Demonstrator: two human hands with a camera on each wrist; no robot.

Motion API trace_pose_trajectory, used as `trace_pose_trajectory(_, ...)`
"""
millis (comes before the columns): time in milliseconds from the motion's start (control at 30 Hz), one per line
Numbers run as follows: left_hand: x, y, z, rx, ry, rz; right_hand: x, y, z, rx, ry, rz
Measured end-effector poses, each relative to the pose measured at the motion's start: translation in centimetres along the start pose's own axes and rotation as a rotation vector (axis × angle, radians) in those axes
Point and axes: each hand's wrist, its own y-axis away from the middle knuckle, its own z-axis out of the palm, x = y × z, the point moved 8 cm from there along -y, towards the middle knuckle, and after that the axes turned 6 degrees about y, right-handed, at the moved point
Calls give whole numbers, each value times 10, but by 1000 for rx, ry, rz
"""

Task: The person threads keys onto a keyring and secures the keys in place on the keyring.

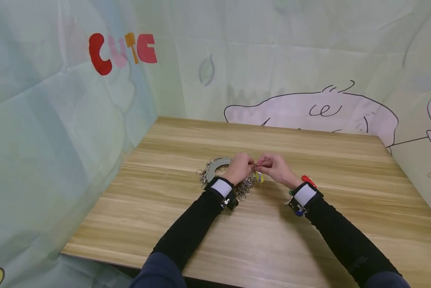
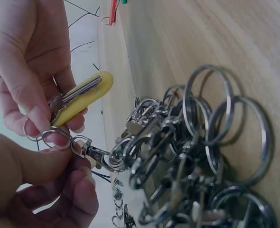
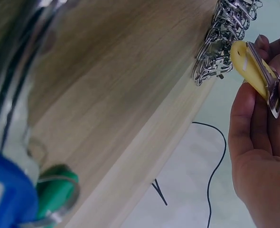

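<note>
Both hands meet at the right side of a round grey hoop [image 1: 209, 170] hung with many metal key rings and chains. My left hand [image 1: 238, 168] pinches a small key ring [image 2: 59, 128], which joins a swivel clasp [image 2: 87, 148] on the bunch. Opposite it, my right hand [image 1: 277, 170] holds keys [image 2: 85, 90] with a yellow key tag [image 2: 96, 97], fingertips right at the ring. In the right wrist view the yellow tag and keys stick out from the right fingers. The left hand covers part of the hoop in the head view.
The hoop lies on a wood-grain table [image 1: 157, 204]. At the right wrist hang a red tag [image 1: 309, 181], a blue tag [image 3: 9, 190] and a green tag [image 3: 57, 190] with rings. Printed cloth walls [image 1: 291, 60] stand behind and to the left.
</note>
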Motion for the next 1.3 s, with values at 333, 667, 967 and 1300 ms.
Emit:
trace_pose_trajectory(333, 0, 0, -3, -10, 14, 12, 6, 0, 0, 3, -16, 110)
trace_pose_trajectory(667, -1, -1, -4, -1, 17, 23, 0, -1, 0, 7, -10, 90)
trace_pose_trajectory(967, -1, 1, -4, 26, 29, 60, 5, 1, -6, 69, 8, 178)
trace_pose_trajectory(1300, -1, 2, -3, 29, 36, 51, 15, 1, -6, 60, 3, 268)
